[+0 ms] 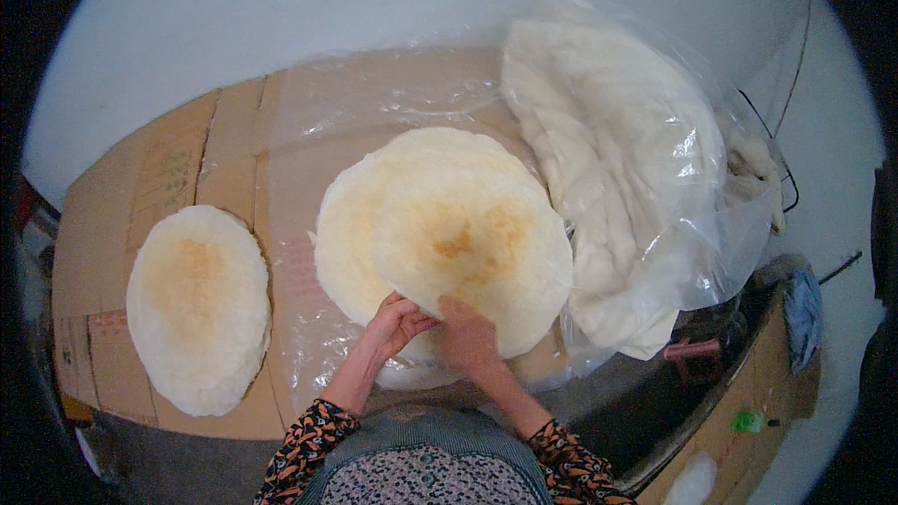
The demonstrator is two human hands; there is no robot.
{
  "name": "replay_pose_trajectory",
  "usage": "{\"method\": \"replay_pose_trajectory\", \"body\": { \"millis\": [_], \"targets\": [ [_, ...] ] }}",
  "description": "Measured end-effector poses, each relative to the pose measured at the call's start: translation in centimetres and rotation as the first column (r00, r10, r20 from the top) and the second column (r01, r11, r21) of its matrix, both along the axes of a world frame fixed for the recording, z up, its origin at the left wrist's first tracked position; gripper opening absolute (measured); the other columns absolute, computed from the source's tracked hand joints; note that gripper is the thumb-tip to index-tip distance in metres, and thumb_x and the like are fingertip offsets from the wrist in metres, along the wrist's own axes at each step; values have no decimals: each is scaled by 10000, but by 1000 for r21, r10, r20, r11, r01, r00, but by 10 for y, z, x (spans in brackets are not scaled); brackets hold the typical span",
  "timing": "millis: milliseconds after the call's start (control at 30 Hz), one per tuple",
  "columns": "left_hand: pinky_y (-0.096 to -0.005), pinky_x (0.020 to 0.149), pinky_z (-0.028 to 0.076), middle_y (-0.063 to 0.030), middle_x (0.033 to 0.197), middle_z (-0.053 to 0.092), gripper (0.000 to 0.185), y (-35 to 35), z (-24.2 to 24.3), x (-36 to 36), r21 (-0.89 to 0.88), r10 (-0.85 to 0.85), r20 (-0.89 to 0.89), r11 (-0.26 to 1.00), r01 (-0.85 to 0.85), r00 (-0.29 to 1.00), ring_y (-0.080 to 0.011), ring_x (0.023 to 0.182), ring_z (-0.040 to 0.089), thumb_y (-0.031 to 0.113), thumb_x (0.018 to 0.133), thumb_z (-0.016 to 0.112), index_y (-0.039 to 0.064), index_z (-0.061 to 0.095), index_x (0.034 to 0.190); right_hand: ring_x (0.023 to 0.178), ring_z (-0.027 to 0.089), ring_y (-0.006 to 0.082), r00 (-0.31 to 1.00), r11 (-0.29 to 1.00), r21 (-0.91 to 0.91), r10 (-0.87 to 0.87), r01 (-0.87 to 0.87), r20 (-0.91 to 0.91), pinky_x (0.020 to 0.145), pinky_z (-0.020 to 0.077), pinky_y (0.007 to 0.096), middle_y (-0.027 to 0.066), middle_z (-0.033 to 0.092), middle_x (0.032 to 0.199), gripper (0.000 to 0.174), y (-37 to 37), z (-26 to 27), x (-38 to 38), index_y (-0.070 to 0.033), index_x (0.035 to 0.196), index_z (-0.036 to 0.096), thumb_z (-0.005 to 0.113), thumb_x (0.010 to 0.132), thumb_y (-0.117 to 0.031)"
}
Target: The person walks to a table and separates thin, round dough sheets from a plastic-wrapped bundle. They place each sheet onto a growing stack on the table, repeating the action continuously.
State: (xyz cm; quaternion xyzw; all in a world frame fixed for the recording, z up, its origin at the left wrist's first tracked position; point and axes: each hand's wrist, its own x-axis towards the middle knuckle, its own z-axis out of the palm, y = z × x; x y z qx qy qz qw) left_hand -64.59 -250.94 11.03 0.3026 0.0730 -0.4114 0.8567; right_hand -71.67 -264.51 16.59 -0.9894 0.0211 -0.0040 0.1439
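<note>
Large round flatbreads with browned patches lie overlapping in front of me on clear plastic sheeting (323, 95) over cardboard. My left hand (401, 326) pinches the near edge of the top flatbread (484, 224), its fingertips at the rim. Close beside it, my right hand (468, 337) is blurred and lies at the same edge; whether its fingers grip the bread cannot be told. Beneath, a paler flatbread (351, 252) shows at the left. Part of another pale round piece (421, 375) shows under my wrists.
A stack of flatbreads (200, 308) sits on the cardboard (168, 175) at left. At right, a big bundle of folded pale material (610, 112) lies in clear plastic. A pink stool (691, 349) stands below the table's right side, and a green object (748, 422) lies on lower cardboard.
</note>
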Motion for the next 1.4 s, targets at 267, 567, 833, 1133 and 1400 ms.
{"method": "replay_pose_trajectory", "body": {
  "millis": [267, 567, 833, 1133, 1400],
  "targets": [
    [-477, 901, 440, -87, 1481, 177, 712, 3, 10, -5, 16, -79, 37, 997, 79, 996, -377, 1191, 433, 218, 906, 510, 147, 47, 1442, 764, 610, 355, 913, 991, 23, -130, 131, 388, 658, 474, 416, 189, 627, 817, 263, -76, 196, 24, -33, 972, 625, 516, 732, -36],
    [-419, 866, 510, -157, 1283, 466, 504, 81, 60, -13, -188, 306, 75, 939, -288, 949, -292, 1091, 540, 252, 911, 509, 9, 320, 1310, 874, 587, 254, 954, 939, -203, 294, -277, 59, 706, 511, 347, 108, 564, 935, 366, 57, 65, 11, -11, 1087, 518, 534, 733, -104],
    [-381, 830, 467, -131, 1068, 592, 465, 88, 49, 36, 419, 343, 403, 755, -504, 849, -244, 931, 576, 5, 753, 592, -5, 480, 1204, 1181, 457, 323, 919, 898, 197, 391, -395, 59, 958, 404, 408, 159, 439, 1320, 765, 69, 45, 3, -72, 1340, 368, 714, 659, -107],
    [-373, 805, 530, -154, 1090, 594, 498, 370, 132, -8, 50, 697, 512, 559, -828, 501, -248, 913, 625, -6, 723, 616, -40, 464, 1196, 1004, 586, 225, 975, 798, 560, 197, -221, 104, 860, 467, 340, 142, 534, 1225, 518, 45, 99, 51, -39, 1227, 509, 645, 730, 14],
    [-501, 1026, 286, -274, 1371, 320, 960, 513, 6, -40, 634, 76, 600, -652, -416, 796, -405, 1262, 331, 431, 712, 703, -12, 185, 1388, 861, 634, 203, 987, 867, 472, 150, -162, 63, 792, 490, 307, 142, 643, 995, 338, 29, 89, 53, -24, 1134, 585, 608, 796, -38]
  ]
}}
